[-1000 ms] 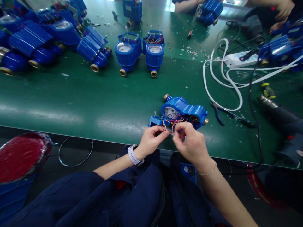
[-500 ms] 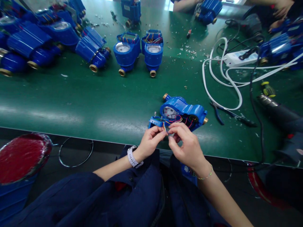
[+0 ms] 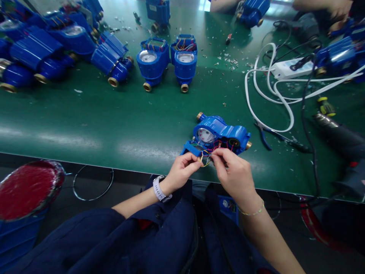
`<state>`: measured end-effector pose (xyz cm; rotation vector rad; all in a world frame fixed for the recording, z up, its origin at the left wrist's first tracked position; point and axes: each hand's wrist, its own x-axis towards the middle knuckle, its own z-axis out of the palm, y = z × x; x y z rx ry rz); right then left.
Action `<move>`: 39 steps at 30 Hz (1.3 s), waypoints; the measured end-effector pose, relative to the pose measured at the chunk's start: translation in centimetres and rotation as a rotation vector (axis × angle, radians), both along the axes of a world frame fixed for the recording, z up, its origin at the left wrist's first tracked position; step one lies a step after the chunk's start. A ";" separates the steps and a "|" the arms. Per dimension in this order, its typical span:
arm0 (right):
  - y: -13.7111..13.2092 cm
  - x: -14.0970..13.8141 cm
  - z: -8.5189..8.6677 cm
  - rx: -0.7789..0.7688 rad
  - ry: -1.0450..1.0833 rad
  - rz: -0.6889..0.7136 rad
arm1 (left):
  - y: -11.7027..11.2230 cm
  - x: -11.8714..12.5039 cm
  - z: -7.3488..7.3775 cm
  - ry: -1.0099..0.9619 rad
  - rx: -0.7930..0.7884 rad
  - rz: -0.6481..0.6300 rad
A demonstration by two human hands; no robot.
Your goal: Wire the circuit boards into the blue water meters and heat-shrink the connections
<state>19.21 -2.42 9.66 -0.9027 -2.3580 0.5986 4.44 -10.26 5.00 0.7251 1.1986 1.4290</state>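
Note:
A blue water meter [image 3: 225, 129] lies on its side near the front edge of the green table, its white dial toward me and its wire compartment uncovered. A small blue cover [image 3: 191, 148] stands tilted beside it, joined by thin coloured wires [image 3: 205, 160]. My left hand [image 3: 184, 169] pinches yellow and white wires just below the cover. Thumb and forefinger of my right hand [image 3: 234, 171] are closed on wires a little to the right, close to the meter's compartment. The wire ends between my fingers are too small to make out.
Two upright meters [image 3: 184, 62] with wired tops stand farther back; several more [image 3: 37, 49] crowd the left. At right are a white power strip [image 3: 293, 68], looped cable, pliers [image 3: 265, 137] and a heat gun [image 3: 336, 133]. A co-worker's hand [image 3: 338, 9] shows across the table.
My right hand has moved right and slightly down, away from my left, and the wires between them are now more spread. The small cover has tilted and shifted slightly right.

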 end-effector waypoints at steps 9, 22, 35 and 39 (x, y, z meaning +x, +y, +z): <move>-1.4 -0.5 -0.3 -0.115 0.061 0.022 | 0.5 0.3 0.4 -0.097 -0.081 0.018; -1.3 -0.5 -0.8 -0.067 0.063 -0.019 | 0.5 0.5 0.7 -0.186 -0.079 -0.007; -2.6 0.1 -0.8 0.116 0.130 0.001 | 0.3 -0.1 0.8 -0.212 -0.116 -0.025; -2.7 -0.1 -1.0 0.081 0.052 0.028 | 0.3 0.0 0.7 -0.232 -0.103 -0.003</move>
